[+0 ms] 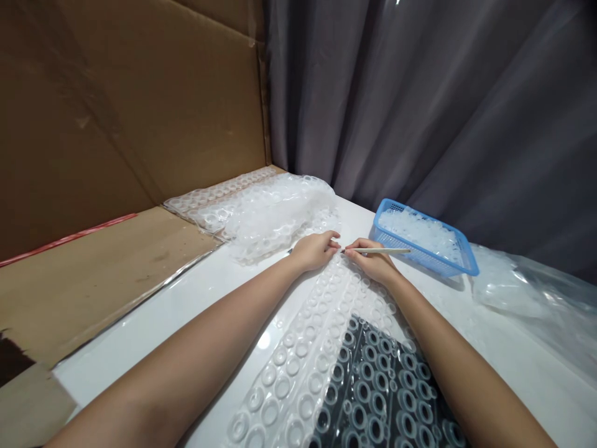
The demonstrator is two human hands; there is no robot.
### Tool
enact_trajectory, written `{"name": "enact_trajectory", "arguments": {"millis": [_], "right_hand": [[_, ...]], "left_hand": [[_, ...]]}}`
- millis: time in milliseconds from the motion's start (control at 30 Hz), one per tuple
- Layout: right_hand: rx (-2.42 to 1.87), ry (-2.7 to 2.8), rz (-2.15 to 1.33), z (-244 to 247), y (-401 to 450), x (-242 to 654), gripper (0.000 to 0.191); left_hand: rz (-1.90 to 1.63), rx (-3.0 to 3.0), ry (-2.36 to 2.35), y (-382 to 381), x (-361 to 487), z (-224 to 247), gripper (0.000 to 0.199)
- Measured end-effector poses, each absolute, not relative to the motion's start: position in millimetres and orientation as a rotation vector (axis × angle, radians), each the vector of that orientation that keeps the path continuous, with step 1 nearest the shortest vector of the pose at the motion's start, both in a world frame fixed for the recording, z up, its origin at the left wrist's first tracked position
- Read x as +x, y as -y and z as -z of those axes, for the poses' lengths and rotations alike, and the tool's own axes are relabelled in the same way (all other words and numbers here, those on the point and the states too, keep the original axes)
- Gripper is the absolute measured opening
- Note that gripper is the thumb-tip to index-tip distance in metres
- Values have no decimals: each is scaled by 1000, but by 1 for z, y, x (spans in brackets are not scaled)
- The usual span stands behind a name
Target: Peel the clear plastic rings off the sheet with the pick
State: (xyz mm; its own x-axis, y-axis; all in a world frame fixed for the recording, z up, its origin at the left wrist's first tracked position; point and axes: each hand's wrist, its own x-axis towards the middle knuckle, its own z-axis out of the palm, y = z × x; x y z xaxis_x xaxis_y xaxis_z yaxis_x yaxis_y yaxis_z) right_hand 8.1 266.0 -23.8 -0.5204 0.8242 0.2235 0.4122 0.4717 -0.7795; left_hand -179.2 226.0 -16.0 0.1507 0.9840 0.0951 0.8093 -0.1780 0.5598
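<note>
Ringed clear sheet (321,323), flat on white counter (196,286), running from 6 o'clock up to the fingertips at its far end. (Clock centred on the fingertips; 12 points away from the person.) Dark panel (351,367) at 6 o'clock seems to lie beneath the sheet; perhaps it makes the clear rings easier to see.

Right hand (368,258), at 3 o'clock, pinches a pale stick (392,251) pen-fashion, close to its dark tip, shaft trailing toward 3. Short grip presumably for fine control. Left hand (317,251), at 9, fingers bent and close together at the sheet's far end, likely steadying it. Whether they pinch anything: cannot tell.

Further out: blue basket (472,264) between 2 and 3, heaped with small translucent pieces (415,230), within easy reach of the right hand, probably by design. Clear plastic bag (508,286) just past 3. More ringed sheets (275,211) piled at 10, out of the working strip.

Edges: flat cardboard (116,267) at 9, upright cardboard (140,93) at 10 to 11, grey curtain (420,93) around 1.
</note>
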Motion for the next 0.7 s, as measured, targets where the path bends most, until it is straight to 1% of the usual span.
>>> {"name": "enact_trajectory", "arguments": {"millis": [100,200,300,400,467,567,700], "right_hand": [[-1018,2189,-822,22,-264,6,21],[-908,2350,-636,22,-260,3,17],[-883,2444,-503,26,-260,2,22],[-1001,2286,-422,29,-265,5,27],[-1069,2128,-394,28,-268,8,23],[-1050,2092,-563,24,-268,13,16],[-922,2176,-959,18,-258,14,19]], "left_hand": [[-614,2095,-1703,-225,-180,15,37],[-597,2138,-1705,-224,-180,14,39],[-588,2170,-1739,-223,-179,13,39],[-566,2175,-1759,-223,-178,15,36],[-562,2169,-1753,-223,-179,17,32],[-593,2158,-1694,-223,-184,19,27],[-642,2126,-1522,-222,-193,17,30]]}}
